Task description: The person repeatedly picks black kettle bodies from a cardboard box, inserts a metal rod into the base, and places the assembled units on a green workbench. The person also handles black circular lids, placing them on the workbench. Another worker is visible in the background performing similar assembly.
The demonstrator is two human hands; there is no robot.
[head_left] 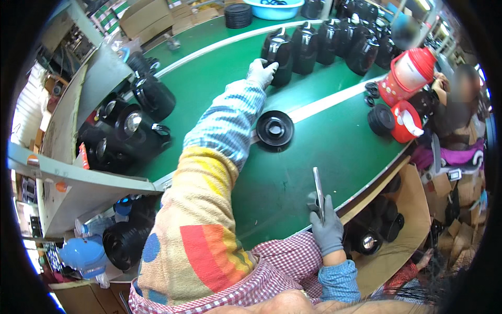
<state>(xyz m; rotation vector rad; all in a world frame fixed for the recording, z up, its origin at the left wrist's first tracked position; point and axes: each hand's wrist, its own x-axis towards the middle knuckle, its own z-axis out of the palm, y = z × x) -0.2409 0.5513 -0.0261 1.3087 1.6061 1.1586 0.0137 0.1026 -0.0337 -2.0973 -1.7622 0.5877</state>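
Observation:
My left hand [261, 73], in a pale glove, reaches far across the green table, its fingers closed against the near side of a glossy black jug [280, 49]. That jug stands at the left end of a row of similar black jugs [305, 49]. Close to my body, my right hand [328, 230], in a grey glove, is closed around a metal rod-like tool [318, 186] that points up and away. A short dark cylindrical part shows beside the rod; its kind is unclear. Between my hands lies a round black lid-like part [275, 130] with a raised centre.
Several black jugs [154, 97] lie clustered at the left. On the right stand a red-and-white jug [408, 76], a red container [405, 123] and a black disc [381, 119]. A cardboard box [413, 220] of black parts is by the near right edge. A person sits beyond it.

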